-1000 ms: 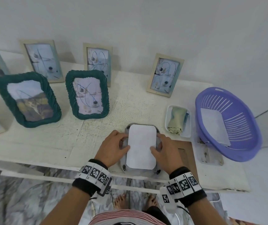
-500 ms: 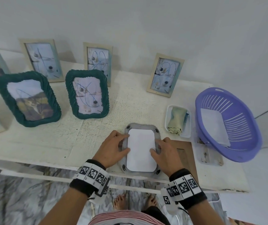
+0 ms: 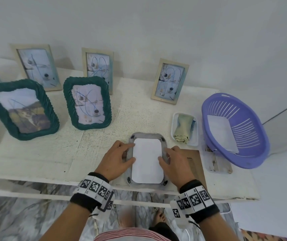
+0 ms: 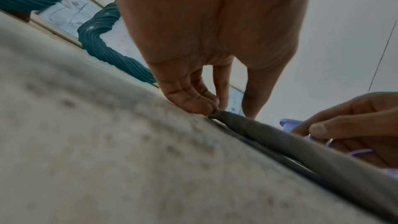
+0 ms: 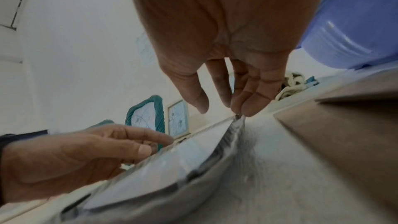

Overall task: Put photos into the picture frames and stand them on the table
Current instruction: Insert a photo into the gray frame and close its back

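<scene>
A grey picture frame [image 3: 147,135] lies face down near the table's front edge. A white photo [image 3: 147,160], blank side up, rests in its recess. My left hand [image 3: 132,152] touches the photo's left edge with forefinger and thumb. My right hand [image 3: 162,154] touches the right edge the same way, its other fingers on the frame's rim. The left wrist view shows my left hand's fingertips [image 4: 200,108] pressing down at the frame's edge [image 4: 280,140]. In the right wrist view my right hand's fingertips [image 5: 247,108] sit at the frame's far corner, beside the photo [image 5: 172,168].
A brown backing board [image 3: 194,164] lies under my right wrist. To the right sit a small white tray with a folded cloth [image 3: 184,129] and a purple basket [image 3: 254,119] holding white photos [image 3: 221,131]. Two green frames [image 3: 87,103] and several pale wooden frames [image 3: 170,80] stand behind.
The photo, held over the frame's top edge a second ago, has come down and toward me into the frame's recess. Both hands stayed at its sides.
</scene>
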### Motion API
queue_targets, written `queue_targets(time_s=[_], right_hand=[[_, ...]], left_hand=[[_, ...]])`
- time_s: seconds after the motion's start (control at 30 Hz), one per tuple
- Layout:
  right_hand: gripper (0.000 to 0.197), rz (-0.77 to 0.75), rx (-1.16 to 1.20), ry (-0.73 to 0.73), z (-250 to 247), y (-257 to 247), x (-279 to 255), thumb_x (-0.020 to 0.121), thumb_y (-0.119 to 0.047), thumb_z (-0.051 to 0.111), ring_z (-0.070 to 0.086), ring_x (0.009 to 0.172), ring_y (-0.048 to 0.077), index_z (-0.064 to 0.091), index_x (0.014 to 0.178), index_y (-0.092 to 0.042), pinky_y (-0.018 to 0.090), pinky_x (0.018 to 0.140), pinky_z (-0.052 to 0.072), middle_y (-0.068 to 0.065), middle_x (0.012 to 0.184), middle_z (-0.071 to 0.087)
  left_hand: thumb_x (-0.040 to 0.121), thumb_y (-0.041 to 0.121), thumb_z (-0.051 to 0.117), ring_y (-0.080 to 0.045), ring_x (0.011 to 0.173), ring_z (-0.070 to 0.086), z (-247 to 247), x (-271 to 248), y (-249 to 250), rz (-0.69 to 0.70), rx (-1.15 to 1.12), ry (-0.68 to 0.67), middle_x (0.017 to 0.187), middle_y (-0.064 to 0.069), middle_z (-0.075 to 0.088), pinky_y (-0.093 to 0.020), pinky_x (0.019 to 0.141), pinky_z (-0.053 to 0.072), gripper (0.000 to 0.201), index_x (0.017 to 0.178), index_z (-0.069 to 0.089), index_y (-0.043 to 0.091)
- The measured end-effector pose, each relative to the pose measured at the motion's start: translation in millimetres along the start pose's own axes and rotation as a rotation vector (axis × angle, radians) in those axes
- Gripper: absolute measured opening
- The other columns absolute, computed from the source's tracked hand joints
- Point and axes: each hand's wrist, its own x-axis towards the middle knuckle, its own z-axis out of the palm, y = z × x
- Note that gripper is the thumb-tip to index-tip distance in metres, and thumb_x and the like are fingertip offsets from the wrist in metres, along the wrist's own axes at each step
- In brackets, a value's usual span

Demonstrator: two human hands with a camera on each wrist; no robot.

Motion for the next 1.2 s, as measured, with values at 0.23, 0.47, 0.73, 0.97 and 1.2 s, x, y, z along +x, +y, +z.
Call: queue_targets(time_s=[0.23, 0.47, 0.73, 0.97, 1.2], right_hand=[[0.027, 0.119, -0.275, 0.168, -31, 22, -25, 0.090, -0.037, 0.055, 0.050, 0.100, 0.026, 0.060, 0.105, -0.014, 0.037, 0.082, 0.047, 0.007, 0.110, 0.054], [0.059, 0.428, -0.374, -0.018, -35, 39, -44, 0.084, -0.057, 0.054, 0.042, 0.114, 0.029, 0.044, 0.130, -0.020, 0.038, 0.086, 0.044, 0.008, 0.124, 0.042], [0.055, 0.529, -0.157, 0.095, -36, 41, -38, 0.075, -0.043, 0.070, 0.041, 0.111, 0.037, 0.050, 0.112, -0.008, 0.044, 0.094, 0.038, 0.017, 0.120, 0.042], [0.051, 0.501, -0.069, 0.159, -36, 21, -32, 0.072, -0.047, 0.070, 0.044, 0.102, 0.032, 0.041, 0.099, -0.014, 0.044, 0.087, 0.043, 0.008, 0.107, 0.037], [0.048, 0.281, -0.111, 0.129, -22, -15, -20, 0.073, -0.061, 0.062, 0.048, 0.092, 0.022, 0.049, 0.096, -0.020, 0.032, 0.074, 0.042, 0.000, 0.099, 0.044]], left_hand=[[0.089, 0.029, 0.066, -0.001, 0.099, 0.051, 1, -4, -10, 0.067, 0.000, 0.081, 0.115, 0.008, 0.044, -0.020, 0.087, 0.045, 0.041, 0.129, 0.060, 0.024], [0.086, 0.046, 0.051, -0.014, 0.122, 0.042, 5, -9, -22, 0.153, 0.034, 0.168, 0.132, 0.010, 0.046, -0.034, 0.103, 0.034, 0.043, 0.124, 0.062, 0.029], [0.085, 0.045, 0.054, -0.010, 0.121, 0.045, 8, -10, -30, 0.164, 0.074, 0.149, 0.131, 0.014, 0.049, -0.043, 0.101, 0.040, 0.041, 0.123, 0.061, 0.031], [0.085, 0.046, 0.054, -0.006, 0.120, 0.042, 10, -10, -32, 0.178, 0.113, 0.155, 0.130, 0.016, 0.048, -0.037, 0.098, 0.037, 0.040, 0.122, 0.062, 0.032], [0.084, 0.048, 0.055, -0.007, 0.119, 0.041, 11, -10, -31, 0.187, 0.152, 0.156, 0.130, 0.014, 0.049, -0.032, 0.093, 0.032, 0.041, 0.121, 0.062, 0.033]])
